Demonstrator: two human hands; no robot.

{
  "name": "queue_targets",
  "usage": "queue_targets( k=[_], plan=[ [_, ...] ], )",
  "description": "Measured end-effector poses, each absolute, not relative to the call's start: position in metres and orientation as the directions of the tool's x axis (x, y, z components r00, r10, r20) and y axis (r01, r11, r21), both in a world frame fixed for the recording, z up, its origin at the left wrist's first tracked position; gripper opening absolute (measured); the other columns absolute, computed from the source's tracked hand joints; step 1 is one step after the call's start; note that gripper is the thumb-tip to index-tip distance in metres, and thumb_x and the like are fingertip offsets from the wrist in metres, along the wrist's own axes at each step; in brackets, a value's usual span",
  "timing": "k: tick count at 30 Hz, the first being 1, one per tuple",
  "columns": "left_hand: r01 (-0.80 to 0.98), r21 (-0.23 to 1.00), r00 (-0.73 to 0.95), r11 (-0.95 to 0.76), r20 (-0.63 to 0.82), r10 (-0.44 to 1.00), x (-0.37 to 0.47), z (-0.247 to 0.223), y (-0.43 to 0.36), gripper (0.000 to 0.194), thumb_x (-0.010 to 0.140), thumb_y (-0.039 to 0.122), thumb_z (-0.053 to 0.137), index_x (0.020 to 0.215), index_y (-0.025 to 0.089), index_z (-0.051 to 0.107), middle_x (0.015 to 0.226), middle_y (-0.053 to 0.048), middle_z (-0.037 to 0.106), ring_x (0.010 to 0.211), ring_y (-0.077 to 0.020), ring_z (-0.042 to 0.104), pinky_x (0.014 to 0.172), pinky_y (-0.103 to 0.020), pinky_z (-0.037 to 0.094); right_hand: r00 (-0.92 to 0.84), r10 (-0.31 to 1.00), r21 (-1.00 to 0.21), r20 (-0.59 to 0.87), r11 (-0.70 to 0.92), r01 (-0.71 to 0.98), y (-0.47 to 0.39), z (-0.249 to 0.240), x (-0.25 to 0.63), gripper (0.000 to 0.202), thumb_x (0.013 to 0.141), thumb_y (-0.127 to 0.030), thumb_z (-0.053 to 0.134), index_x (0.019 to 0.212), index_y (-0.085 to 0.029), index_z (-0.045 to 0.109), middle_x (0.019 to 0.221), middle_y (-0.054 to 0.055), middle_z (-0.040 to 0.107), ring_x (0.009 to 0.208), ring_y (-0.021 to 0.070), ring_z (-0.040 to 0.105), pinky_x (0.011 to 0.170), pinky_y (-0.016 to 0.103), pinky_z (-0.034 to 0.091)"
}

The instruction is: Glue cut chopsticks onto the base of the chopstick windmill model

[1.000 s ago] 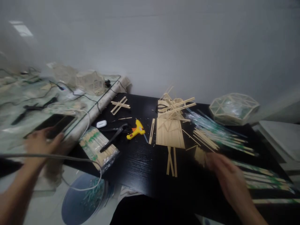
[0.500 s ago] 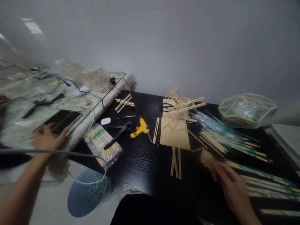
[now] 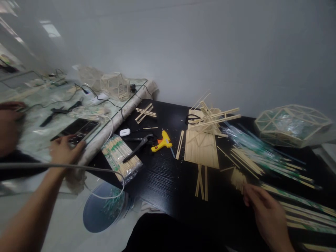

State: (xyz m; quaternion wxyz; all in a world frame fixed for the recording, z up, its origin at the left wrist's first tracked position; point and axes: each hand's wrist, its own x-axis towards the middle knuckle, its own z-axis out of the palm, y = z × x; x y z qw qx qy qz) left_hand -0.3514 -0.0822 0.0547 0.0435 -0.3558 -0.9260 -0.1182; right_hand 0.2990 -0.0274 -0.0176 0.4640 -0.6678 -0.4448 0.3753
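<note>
My left hand (image 3: 65, 149) rests with its fingers apart on the near edge of a dark phone or tablet (image 3: 81, 130), whose screen now shows some content. On the right, my right hand (image 3: 258, 203) is closed, thumb and fingers together, at the near end of a bundle of short wooden sticks (image 3: 237, 179). Blur hides whether those sticks are gripped. Between the hands lie a yellow glue gun (image 3: 163, 141), black pliers (image 3: 139, 147), a packet of sticks (image 3: 120, 157) and a flat wooden slat panel (image 3: 201, 150) with crossed sticks at its top.
A grey bin (image 3: 101, 210) stands below the black table (image 3: 157, 178). Faceted stick frames sit at the back left (image 3: 115, 85) and right (image 3: 292, 126). Long wrapped sticks (image 3: 273, 157) lie at right. A white cable (image 3: 111, 126) loops near my left arm. Another person's hand (image 3: 10, 122) shows far left.
The view has shifted, moving most things rightward. The device's screen has lit up under my left hand. More of the other person's hand and arm shows at the left edge.
</note>
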Motion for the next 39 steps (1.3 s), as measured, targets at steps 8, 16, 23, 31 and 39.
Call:
queue_targets(
  k=[8, 16, 23, 31, 39],
  plan=[
    [0.656, 0.232, -0.755, 0.719, 0.167, 0.634, -0.347, 0.059, -0.079, 0.07, 0.099, 0.06, 0.043, 0.147, 0.012, 0.058, 0.149, -0.022, 0.046, 0.149, -0.0399, 0.035, 0.123, -0.059, 0.029, 0.314, 0.945, -0.947, -0.094, -0.182, 0.265, -0.027, -0.017, 0.299, 0.058, 0.062, -0.072, 0.086, 0.081, -0.018, 0.075, 0.056, 0.002, 0.062, 0.055, 0.0178, 0.058, 0.055, 0.029, 0.05],
    [0.656, 0.245, -0.754, 0.714, 0.161, 0.637, -0.347, 0.059, -0.081, 0.073, 0.097, 0.06, 0.049, 0.151, 0.011, 0.054, 0.153, -0.022, 0.039, 0.149, -0.0424, 0.033, 0.122, -0.062, 0.028, 0.289, 0.955, -0.943, -0.067, -0.155, 0.294, -0.028, -0.016, 0.301, 0.056, 0.065, -0.071, 0.085, 0.08, -0.018, 0.074, 0.055, 0.002, 0.063, 0.055, 0.0183, 0.06, 0.055, 0.029, 0.05],
    [0.67, 0.246, -0.741, 0.7, 0.178, 0.647, -0.344, 0.061, -0.082, 0.072, 0.097, 0.06, 0.051, 0.151, 0.012, 0.054, 0.146, -0.019, 0.045, 0.145, -0.0398, 0.036, 0.121, -0.06, 0.031, 0.291, 0.955, -0.951, -0.052, -0.136, 0.278, -0.028, -0.031, 0.308, 0.06, 0.069, -0.073, 0.083, 0.087, -0.016, 0.076, 0.06, 0.002, 0.064, 0.056, 0.0177, 0.059, 0.054, 0.029, 0.05],
    [0.687, 0.245, -0.726, 0.684, 0.193, 0.66, -0.348, 0.058, -0.082, 0.072, 0.099, 0.061, 0.049, 0.148, 0.009, 0.056, 0.143, -0.021, 0.047, 0.144, -0.0397, 0.038, 0.121, -0.062, 0.031, 0.284, 0.957, -0.949, -0.053, -0.137, 0.283, -0.029, -0.03, 0.308, 0.057, 0.069, -0.071, 0.083, 0.085, -0.017, 0.076, 0.06, 0.002, 0.063, 0.058, 0.0177, 0.06, 0.057, 0.029, 0.051],
    [0.727, 0.245, -0.687, 0.641, 0.263, 0.678, -0.35, 0.055, -0.085, 0.062, 0.1, 0.056, 0.048, 0.137, 0.009, 0.064, 0.137, -0.017, 0.049, 0.14, -0.0344, 0.041, 0.122, -0.056, 0.032, 0.316, 0.941, -0.95, -0.119, -0.201, 0.241, -0.029, -0.029, 0.308, 0.064, 0.062, -0.076, 0.085, 0.086, -0.017, 0.076, 0.064, 0.002, 0.066, 0.06, 0.0165, 0.059, 0.06, 0.028, 0.05]
  ],
)
